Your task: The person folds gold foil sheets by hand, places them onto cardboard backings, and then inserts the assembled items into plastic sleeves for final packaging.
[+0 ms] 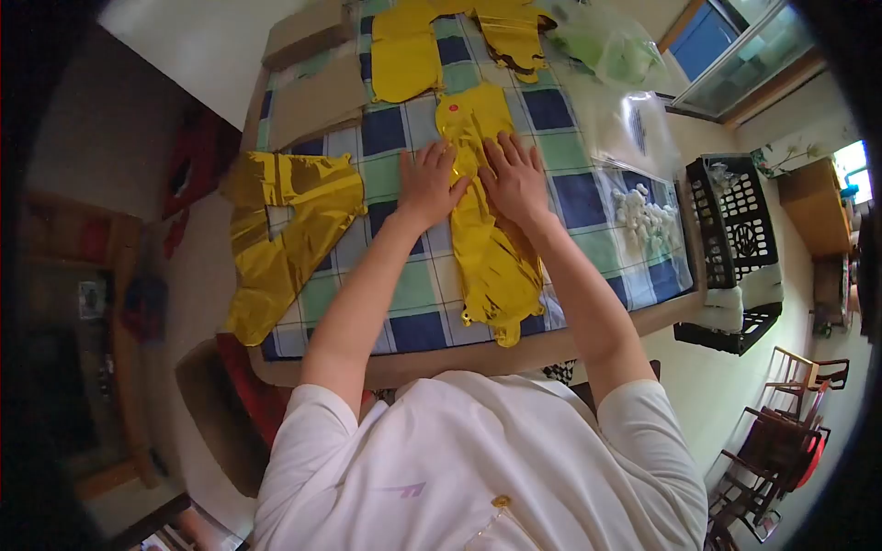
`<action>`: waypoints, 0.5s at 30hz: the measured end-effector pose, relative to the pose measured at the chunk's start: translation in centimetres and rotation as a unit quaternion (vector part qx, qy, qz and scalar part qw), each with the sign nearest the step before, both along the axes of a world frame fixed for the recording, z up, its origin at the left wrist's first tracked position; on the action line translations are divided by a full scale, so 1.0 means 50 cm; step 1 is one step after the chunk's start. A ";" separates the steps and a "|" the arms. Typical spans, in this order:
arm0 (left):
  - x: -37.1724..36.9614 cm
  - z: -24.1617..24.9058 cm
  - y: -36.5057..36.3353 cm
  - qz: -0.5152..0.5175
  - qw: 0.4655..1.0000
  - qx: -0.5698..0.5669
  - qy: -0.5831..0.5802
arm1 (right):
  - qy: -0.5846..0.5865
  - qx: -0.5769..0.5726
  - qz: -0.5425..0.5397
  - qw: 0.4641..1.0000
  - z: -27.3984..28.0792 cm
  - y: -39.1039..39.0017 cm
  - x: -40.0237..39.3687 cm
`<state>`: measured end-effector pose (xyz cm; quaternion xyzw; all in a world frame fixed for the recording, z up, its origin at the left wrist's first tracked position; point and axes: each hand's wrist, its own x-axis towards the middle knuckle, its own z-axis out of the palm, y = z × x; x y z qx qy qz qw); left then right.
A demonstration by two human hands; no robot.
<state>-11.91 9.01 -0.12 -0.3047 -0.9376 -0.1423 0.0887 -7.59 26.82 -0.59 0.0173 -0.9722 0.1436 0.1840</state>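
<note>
Pressing palms down on a long gold foil piece [496, 266], the person leans over a desk [634, 323] spread with a checked cloth [404, 285]. The foil piece lies lengthwise, creased and flat, its near end by the desk's edge and a red dot [453, 107] close to its far end. The left hand [428, 184] rests along its left side, the thumb reaching over the foil; the right hand [516, 182] rests along its right side. The fingers of both hands are extended and a little apart, not curled around anything (whether a fingertip pinches an edge of the foil, one cannot tell).

Left of the long foil piece lies a bent gold foil shape [303, 243], partly over the cloth's edge. Beyond its far end are two more pieces, a rounded foil panel [404, 55] to the left and a smaller foil section [510, 37] to the right. Brown cardboard [317, 101] sits beyond it on the far left. Off to its right are clear plastic [634, 138] and a cluster of small white pieces [645, 219]; a greenish see-through bag [606, 46] lies farther beyond. Past the desk, on the same right side, stands a black crate [735, 220] with a lattice wall.
</note>
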 end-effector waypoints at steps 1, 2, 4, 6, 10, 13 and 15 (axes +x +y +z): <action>-0.004 0.001 -0.002 -0.003 1.000 -0.001 -0.008 | -0.003 0.000 0.000 1.000 0.002 -0.001 0.001; -0.009 0.003 -0.005 -0.006 1.000 -0.003 -0.015 | -0.005 0.000 0.000 1.000 0.004 -0.001 0.003; -0.017 0.016 -0.011 -0.009 0.999 -0.021 -0.035 | -0.008 -0.001 0.000 1.000 0.007 -0.001 0.004; -0.025 0.028 -0.017 -0.008 0.997 -0.055 -0.062 | -0.010 0.000 0.000 1.000 0.007 -0.001 0.004; -0.030 0.036 -0.030 -0.017 0.993 -0.088 -0.081 | -0.003 0.002 0.002 1.000 0.003 0.001 0.003; -0.019 0.044 -0.042 -0.025 0.990 -0.098 -0.100 | 0.008 0.006 0.007 1.000 0.000 0.001 0.001; 0.013 0.048 -0.054 -0.035 0.989 -0.101 -0.101 | 0.009 0.015 0.004 1.000 -0.001 0.001 0.001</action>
